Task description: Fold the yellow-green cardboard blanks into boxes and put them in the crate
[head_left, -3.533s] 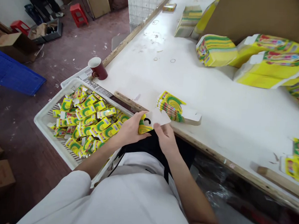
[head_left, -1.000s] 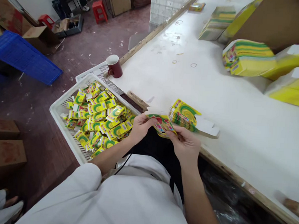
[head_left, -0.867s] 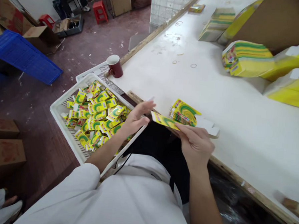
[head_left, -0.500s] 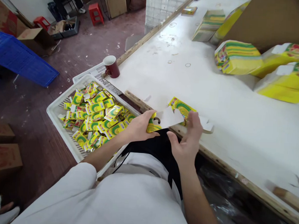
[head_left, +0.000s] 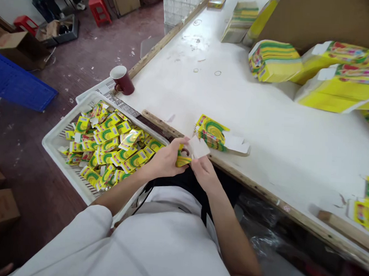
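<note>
Yellow and green carton (head_left: pixel 183 160) is up in both hands, just over the front edge of the white table (head_left: pixel 250 116). Left hand (head_left: pixel 166 158) has the printed end gripped, with a dark round cutout showing next to the fingers. Right hand (head_left: pixel 203 172) is pinching the lower edge of the plain white flap (head_left: pixel 199 148) at the other end. Right behind that, a small row of matching flat cartons (head_left: pixel 211 131) lies on the tabletop. White plastic basket (head_left: pixel 65 171) sits to the left, loaded with little boxes (head_left: pixel 107 134), maroon mug (head_left: pixel 123 82) just beyond it
</note>
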`<state>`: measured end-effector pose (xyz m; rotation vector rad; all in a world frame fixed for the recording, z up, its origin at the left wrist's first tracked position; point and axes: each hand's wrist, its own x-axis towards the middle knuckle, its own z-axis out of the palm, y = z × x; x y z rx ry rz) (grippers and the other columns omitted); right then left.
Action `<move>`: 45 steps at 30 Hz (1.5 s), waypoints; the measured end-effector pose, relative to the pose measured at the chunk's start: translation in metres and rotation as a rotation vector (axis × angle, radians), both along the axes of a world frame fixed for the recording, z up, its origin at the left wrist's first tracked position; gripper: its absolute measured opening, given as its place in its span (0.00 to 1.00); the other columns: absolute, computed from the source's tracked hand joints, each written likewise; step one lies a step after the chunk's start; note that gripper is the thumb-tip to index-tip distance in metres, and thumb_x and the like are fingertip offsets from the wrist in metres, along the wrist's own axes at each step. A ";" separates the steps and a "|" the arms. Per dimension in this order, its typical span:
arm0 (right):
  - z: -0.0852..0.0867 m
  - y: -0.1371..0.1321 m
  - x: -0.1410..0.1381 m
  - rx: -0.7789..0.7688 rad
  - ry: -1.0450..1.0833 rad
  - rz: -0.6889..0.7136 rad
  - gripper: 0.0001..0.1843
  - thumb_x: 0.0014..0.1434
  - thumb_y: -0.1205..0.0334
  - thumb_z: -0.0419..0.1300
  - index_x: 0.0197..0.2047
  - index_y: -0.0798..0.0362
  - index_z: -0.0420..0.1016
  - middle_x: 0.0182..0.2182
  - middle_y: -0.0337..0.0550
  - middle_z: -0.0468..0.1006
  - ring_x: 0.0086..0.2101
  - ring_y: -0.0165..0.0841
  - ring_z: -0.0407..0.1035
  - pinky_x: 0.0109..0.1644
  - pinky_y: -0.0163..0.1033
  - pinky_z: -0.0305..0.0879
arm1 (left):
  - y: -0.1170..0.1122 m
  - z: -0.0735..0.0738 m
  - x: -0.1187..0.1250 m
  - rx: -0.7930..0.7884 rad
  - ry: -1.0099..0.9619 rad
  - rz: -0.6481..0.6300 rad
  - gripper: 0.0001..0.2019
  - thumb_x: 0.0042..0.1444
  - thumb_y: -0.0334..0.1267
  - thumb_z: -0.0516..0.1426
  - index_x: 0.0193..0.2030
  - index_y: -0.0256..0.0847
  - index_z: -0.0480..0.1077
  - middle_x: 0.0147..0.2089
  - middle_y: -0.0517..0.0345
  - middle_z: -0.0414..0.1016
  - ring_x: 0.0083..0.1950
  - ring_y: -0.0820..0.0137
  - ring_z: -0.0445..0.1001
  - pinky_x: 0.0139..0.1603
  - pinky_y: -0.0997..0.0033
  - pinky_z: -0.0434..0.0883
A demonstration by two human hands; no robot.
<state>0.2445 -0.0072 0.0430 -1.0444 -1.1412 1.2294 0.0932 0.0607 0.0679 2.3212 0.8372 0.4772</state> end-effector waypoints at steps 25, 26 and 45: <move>0.008 0.007 0.012 0.152 -0.443 -0.125 0.12 0.56 0.59 0.67 0.45 0.43 0.84 0.65 0.45 0.68 0.62 0.46 0.65 0.66 0.54 0.61 | 0.004 0.022 -0.010 0.150 0.169 0.147 0.25 0.49 0.42 0.64 0.54 0.39 0.67 0.48 0.48 0.76 0.50 0.56 0.76 0.52 0.56 0.73; 0.009 0.007 0.010 0.152 -0.434 -0.096 0.14 0.57 0.59 0.66 0.48 0.43 0.82 0.64 0.46 0.69 0.63 0.46 0.64 0.67 0.54 0.60 | 0.004 0.020 -0.012 0.124 0.160 0.140 0.26 0.49 0.42 0.65 0.55 0.39 0.67 0.49 0.48 0.76 0.51 0.56 0.76 0.53 0.57 0.73; -0.001 0.019 0.067 -0.036 -0.920 -0.679 0.28 0.54 0.59 0.65 0.57 0.52 0.66 0.36 0.45 0.74 0.40 0.45 0.69 0.50 0.56 0.66 | 0.003 -0.007 -0.044 -0.292 -0.199 0.256 0.39 0.50 0.56 0.65 0.65 0.43 0.58 0.62 0.42 0.70 0.64 0.56 0.69 0.64 0.51 0.66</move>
